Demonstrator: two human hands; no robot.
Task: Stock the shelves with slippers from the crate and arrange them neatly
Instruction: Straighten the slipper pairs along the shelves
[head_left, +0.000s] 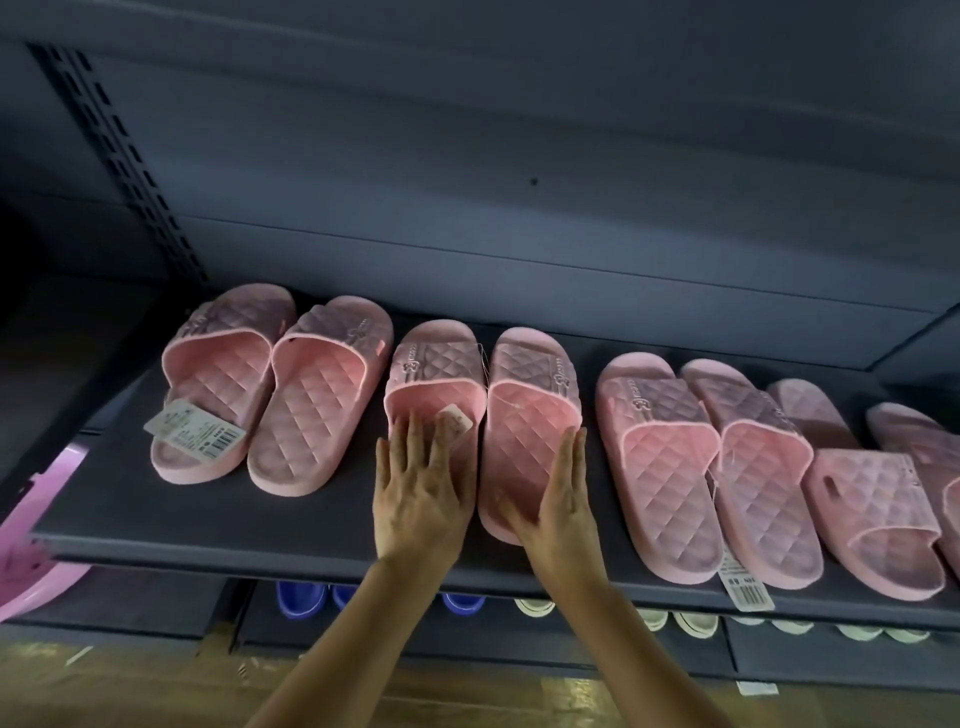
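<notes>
Okay, both hands are on the middle pair of slippers, which sits heels-near on the dark shelf, between the left pair and the right pair. My left hand lies flat on the left slipper, fingers straight and a little spread, tips over a paper tag. My right hand runs along the outer edge of the right slipper, fingers pressed together, thumb across the heel. I judge these to be light moulded foam: springy, not fragile, and likely to slide easily on the board. I'd nudge at the heel and side walls, or pinch the strap to lift.
</notes>
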